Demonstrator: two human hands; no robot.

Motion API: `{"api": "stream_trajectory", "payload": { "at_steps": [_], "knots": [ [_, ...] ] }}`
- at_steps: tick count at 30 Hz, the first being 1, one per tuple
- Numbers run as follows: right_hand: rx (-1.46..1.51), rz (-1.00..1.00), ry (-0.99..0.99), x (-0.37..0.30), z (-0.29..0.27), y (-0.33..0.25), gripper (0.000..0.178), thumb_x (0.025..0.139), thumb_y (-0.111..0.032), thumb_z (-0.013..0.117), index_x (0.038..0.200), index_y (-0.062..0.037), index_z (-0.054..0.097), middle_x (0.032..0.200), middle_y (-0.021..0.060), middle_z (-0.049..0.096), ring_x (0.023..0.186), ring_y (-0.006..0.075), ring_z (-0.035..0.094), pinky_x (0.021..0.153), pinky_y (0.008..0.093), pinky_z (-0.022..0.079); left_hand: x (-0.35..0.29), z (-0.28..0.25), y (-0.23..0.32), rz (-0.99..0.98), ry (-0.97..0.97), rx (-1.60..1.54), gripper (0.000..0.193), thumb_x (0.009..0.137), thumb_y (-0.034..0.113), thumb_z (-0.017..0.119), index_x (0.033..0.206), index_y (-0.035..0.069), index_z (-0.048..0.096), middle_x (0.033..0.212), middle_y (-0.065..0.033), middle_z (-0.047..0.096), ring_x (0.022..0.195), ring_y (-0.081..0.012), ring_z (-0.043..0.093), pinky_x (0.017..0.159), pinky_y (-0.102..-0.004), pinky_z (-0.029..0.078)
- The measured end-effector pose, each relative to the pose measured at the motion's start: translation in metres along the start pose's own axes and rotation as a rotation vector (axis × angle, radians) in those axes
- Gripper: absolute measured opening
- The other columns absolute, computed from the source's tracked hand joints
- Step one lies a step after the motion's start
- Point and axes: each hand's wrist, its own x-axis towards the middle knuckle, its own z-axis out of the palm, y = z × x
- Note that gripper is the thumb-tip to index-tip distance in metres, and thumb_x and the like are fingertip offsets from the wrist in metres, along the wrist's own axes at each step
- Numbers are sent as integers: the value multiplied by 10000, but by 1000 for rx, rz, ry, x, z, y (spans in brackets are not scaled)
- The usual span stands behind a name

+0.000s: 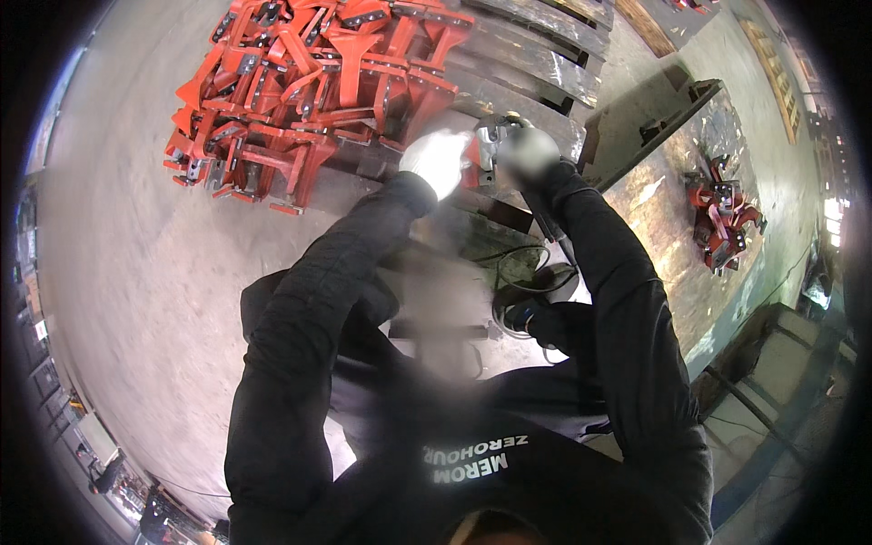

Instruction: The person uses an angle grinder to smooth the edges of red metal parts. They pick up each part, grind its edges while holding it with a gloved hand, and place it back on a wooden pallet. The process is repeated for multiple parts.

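Both my hands are out in front of me in pale gloves, washed out by glare and blur. My left hand [436, 162] is closed at a small red metal part [472, 160], most of which the glove hides. In my right hand [532, 151] is a power tool that looks like an angle grinder [491, 136]. Its rounded grey head sits right beside the red part; I cannot tell whether they touch. The tool's dark body runs back under my right forearm, and a black cable [520, 254] loops below it.
A big heap of red metal brackets [350, 68] lies at the far left by a dark slatted pallet [536, 50]. An upright steel plate [649, 127] stands to the right. Several dark red parts [724, 216] sit on a worn surface [668, 241]. Wooden beams [770, 77] lie farther off.
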Motion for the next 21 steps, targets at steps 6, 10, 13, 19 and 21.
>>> {"api": "stream_trajectory", "payload": {
  "at_steps": [6, 10, 13, 19, 21],
  "knots": [
    [192, -136, 122, -43, -16, -32, 431, 817, -263, 717, 1205, -120, 596, 1020, 61, 701, 1011, 221, 669, 916, 387, 497, -2, 2, -8, -22, -2, 34, 456, 939, 258, 632, 1361, 87, 617, 1211, -167, 697, 1155, -354, 639, 990, -463, 512],
    [-369, -612, 363, -91, -3, -25, 188, 735, -130, 666, 909, -172, 724, 794, 79, 603, 754, 321, 624, 645, 479, 498, 0, 1, -4, -6, 27, 26, 459, 941, 262, 636, 1342, 40, 602, 1164, -214, 692, 1110, -383, 648, 952, -479, 518],
    [140, -551, 441, -131, 28, -8, 275, 752, -114, 668, 1022, -145, 715, 842, 111, 610, 783, 349, 611, 671, 495, 496, 5, 2, -2, 25, 7, 21, 463, 944, 271, 639, 1330, 20, 594, 1135, -237, 686, 1098, -392, 646, 944, -484, 516],
    [501, 178, 264, -190, 23, -63, 606, 721, -213, 800, 1273, -90, 584, 1087, 176, 630, 974, 340, 635, 841, 446, 514, 6, 19, -2, 57, 32, 109, 458, 968, 295, 604, 1347, 39, 581, 1182, -215, 653, 1094, -389, 636, 953, -480, 518],
    [677, 413, 303, -198, 1, -107, 750, 706, -255, 853, 1358, -71, 533, 1179, 198, 636, 1047, 333, 646, 906, 424, 522, 8, 26, -3, 67, 49, 125, 464, 976, 301, 594, 1360, 43, 574, 1214, -214, 639, 1097, -390, 635, 955, -483, 519]
  ]
}}
